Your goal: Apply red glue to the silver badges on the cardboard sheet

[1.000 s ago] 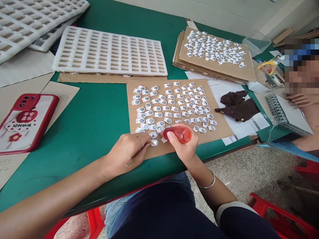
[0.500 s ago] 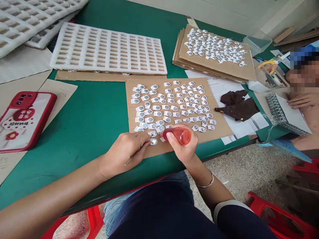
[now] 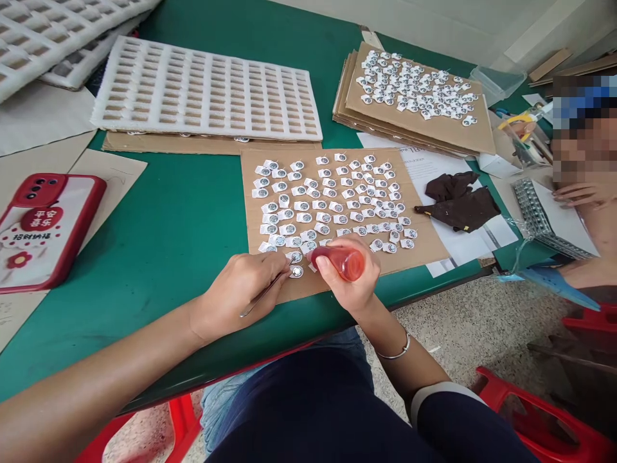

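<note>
My left hand [image 3: 250, 283] is closed around thin metal tweezers [image 3: 263, 296], their tip reaching a small round piece [image 3: 295, 257] with a white tab near the front of the cardboard sheet [image 3: 409, 251]. In my right hand [image 3: 354, 283] is a red squeeze bottle [image 3: 344, 262], tilted with its nozzle pointing left at that same piece. Whether the nozzle touches it I cannot tell. Another round piece [image 3: 296, 272] lies just below. Several rows of the same round pieces, each on a white tab, cover the sheet behind my hands.
A white foam tray [image 3: 207, 90] lies behind on cardboard. Stacked cardboard [image 3: 357, 96] with more round pieces stands back right. A dark cloth [image 3: 463, 206] lies on printed paper [image 3: 438, 267]. A red-cased phone [image 3: 43, 231] is at left. At right, a person's hand [image 3: 583, 193] rests by a box.
The whole view has shifted slightly. Both hands keep almost the same place over the cardboard sheet, still holding the tweezers and the bottle.
</note>
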Available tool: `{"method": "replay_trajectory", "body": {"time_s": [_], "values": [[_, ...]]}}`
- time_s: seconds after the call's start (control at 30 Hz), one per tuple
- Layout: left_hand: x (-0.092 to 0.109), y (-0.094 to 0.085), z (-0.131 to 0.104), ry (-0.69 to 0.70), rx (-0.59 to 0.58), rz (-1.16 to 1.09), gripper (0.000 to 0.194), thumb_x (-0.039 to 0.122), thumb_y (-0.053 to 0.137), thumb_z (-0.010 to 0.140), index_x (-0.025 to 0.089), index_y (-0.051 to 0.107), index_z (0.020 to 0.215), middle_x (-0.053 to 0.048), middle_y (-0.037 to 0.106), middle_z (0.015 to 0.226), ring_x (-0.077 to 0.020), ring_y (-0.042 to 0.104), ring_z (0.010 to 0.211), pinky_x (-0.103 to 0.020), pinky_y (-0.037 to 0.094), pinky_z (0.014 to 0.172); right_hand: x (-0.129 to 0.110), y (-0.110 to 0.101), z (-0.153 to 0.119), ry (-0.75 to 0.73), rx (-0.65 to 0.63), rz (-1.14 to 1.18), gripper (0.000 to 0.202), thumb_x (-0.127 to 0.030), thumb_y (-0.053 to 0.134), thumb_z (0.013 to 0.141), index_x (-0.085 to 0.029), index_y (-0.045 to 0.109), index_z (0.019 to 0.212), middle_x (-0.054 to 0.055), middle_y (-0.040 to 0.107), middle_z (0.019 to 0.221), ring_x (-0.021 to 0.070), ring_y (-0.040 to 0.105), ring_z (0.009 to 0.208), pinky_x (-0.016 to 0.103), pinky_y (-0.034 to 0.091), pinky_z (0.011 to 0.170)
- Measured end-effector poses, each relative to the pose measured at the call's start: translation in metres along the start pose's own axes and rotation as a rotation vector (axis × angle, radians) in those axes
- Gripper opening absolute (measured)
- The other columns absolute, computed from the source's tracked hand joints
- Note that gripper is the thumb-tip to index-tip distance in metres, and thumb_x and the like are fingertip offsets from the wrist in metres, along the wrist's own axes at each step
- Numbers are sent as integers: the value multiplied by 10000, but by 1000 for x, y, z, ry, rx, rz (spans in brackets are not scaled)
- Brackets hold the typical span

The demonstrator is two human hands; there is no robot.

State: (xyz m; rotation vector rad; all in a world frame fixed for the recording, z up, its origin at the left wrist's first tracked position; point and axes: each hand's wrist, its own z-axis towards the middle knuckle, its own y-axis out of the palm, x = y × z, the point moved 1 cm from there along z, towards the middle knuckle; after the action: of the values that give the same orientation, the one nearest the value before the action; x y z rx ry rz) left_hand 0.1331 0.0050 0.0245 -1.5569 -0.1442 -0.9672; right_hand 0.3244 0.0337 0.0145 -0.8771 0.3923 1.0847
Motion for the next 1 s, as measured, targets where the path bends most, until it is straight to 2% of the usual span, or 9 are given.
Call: {"method": "replay_trajectory", "body": {"time_s": [0.17,0.5,0.8,1.0], "values": [[1,-1,0,29,-2,-18,159,204,370,908,164,513,852,-16,549,731,-130,512,637,-256,346,578,0,-1,-2,-14,-6,-5,245,-238,681,714,-198,537,908,35,598,774,166,575,720,358,510,654],[6,-6,3,50,4,-9,181,187,352,907,160,475,778,-10,513,692,-111,465,590,-241,321,544,0,-2,-5,-26,-20,9,256,-226,674,712,-205,534,926,36,601,781,168,572,723,362,513,649],[5,-6,3,24,3,-32,164,182,370,893,163,487,779,-8,510,683,-117,464,580,-252,321,537,0,-2,-4,-13,-13,41,249,-204,682,704,-201,543,912,36,595,771,171,568,723,364,507,651],[-3,-4,4,6,55,-113,94,168,449,872,184,508,801,20,530,672,-99,467,571,-236,329,536,0,-1,-3,5,-1,25,241,-216,681,711,-200,539,906,40,604,776,169,574,713,363,509,654]]}}
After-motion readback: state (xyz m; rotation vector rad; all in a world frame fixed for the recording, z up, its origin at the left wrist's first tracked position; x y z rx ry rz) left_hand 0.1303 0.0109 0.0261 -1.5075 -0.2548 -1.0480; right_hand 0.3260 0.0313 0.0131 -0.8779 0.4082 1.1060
